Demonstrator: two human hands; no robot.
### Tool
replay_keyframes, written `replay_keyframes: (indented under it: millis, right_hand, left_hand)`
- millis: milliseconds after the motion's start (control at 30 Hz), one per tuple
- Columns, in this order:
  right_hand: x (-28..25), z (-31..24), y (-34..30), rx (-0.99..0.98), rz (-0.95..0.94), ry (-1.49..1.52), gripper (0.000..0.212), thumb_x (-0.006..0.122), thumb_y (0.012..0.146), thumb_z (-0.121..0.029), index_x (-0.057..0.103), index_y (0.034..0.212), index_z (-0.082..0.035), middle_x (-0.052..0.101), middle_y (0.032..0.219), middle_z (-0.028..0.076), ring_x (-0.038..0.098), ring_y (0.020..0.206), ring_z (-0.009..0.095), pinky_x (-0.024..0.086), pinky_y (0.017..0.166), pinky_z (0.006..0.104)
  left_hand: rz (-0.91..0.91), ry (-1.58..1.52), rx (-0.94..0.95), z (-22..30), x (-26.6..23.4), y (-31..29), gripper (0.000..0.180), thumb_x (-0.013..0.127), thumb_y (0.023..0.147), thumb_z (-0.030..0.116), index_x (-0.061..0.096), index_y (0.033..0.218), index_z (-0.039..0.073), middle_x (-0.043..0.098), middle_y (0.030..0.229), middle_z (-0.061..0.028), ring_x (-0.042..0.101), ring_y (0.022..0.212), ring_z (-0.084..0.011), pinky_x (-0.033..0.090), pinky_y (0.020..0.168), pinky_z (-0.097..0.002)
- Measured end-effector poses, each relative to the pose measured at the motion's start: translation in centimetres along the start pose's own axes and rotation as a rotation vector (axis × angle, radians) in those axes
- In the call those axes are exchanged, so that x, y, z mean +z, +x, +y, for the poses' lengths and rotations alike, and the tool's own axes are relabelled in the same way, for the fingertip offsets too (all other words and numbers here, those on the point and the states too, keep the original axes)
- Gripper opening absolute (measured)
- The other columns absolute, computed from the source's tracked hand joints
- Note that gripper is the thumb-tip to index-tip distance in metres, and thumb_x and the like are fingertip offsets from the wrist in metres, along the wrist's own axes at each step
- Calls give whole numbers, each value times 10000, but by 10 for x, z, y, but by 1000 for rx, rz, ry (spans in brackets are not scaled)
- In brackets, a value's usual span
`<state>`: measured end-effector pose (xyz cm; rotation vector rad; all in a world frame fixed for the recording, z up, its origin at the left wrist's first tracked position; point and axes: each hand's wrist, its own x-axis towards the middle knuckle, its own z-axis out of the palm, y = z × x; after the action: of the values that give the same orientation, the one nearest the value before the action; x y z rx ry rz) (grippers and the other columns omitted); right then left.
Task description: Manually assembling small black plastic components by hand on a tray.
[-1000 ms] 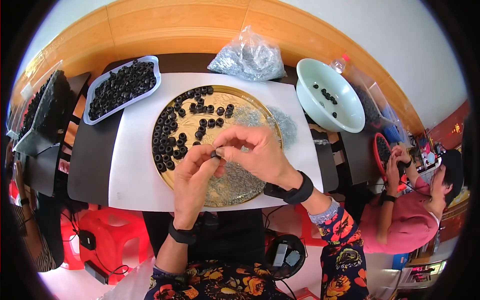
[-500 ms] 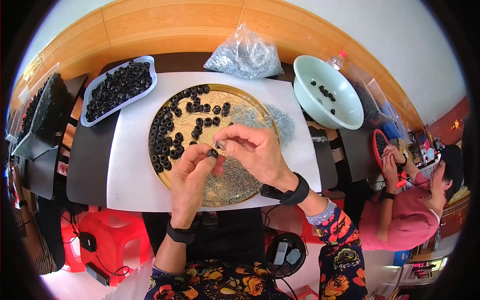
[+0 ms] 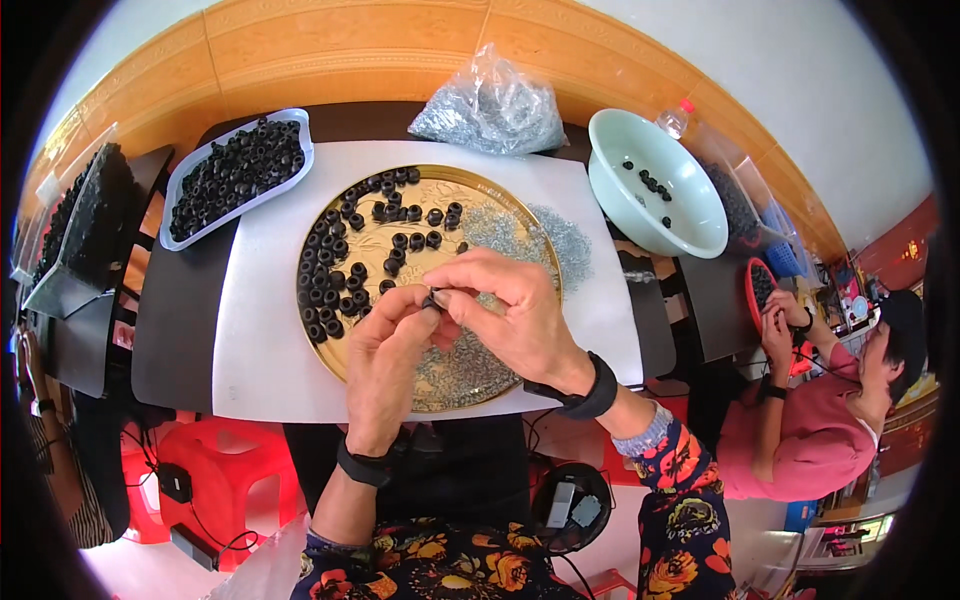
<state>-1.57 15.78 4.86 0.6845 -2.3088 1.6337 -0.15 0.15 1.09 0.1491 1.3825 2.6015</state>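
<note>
Tray (image 3: pixel 450 185) on white sheet (image 3: pixel 258 270), panelled wall (image 3: pixel 350 50) — left fingers (image 3: pixel 402 299) tight on black bead (image 3: pixel 430 301), right fingers (image 3: pixel 482 272) narrow alongside.

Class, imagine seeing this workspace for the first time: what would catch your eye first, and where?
Probably the round golden tray in the centre, with black ring-like pieces along its left and small silvery bits toward its right and lower side. Over it, the left hand pinches a small black piece, the right hand close against it. A pale green basin stands at upper right.
</note>
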Motion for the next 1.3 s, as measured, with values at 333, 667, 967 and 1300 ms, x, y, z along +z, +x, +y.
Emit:
replay_keyframes:
  millis: [333, 667, 967, 1300]
  right_hand:
    - [8, -7, -7, -112, 24, -268, 399, 707, 694, 77, 666, 1068, -55, 660, 975, 87, 649, 775, 194, 536, 663, 309]
    - [14, -5, -21, -195, 194, -476, 388, 702, 688, 22, 634, 1060, -62, 643, 1001, 86, 598, 910, 293, 464, 789, 388]
    - [14, -5, -24, -204, 240, -430, 416, 698, 675, 72, 622, 1068, -45, 638, 994, 107, 601, 896, 317, 498, 755, 393]
    - [14, -6, -24, -237, 253, -363, 383, 701, 693, 74, 611, 1046, -43, 634, 963, 99, 601, 855, 303, 499, 724, 374]
  left_hand:
    - [-22, -312, -173, -11, -3, 2, 130, 520, 933, 71, 598, 1021, 16, 656, 963, -82, 627, 890, -142, 478, 821, -290]
    - [-111, -310, -171, -8, 10, 0, 123, 517, 945, 89, 593, 1011, 18, 650, 964, -77, 611, 885, -135, 454, 848, -286]
    - [-134, -288, -118, -6, 13, -2, 121, 525, 941, 83, 599, 1009, 16, 655, 976, -77, 611, 892, -131, 469, 848, -290]
    - [-108, -196, -149, -3, 14, -1, 135, 528, 930, 53, 613, 1024, 6, 648, 989, -49, 617, 899, -110, 493, 824, -273]
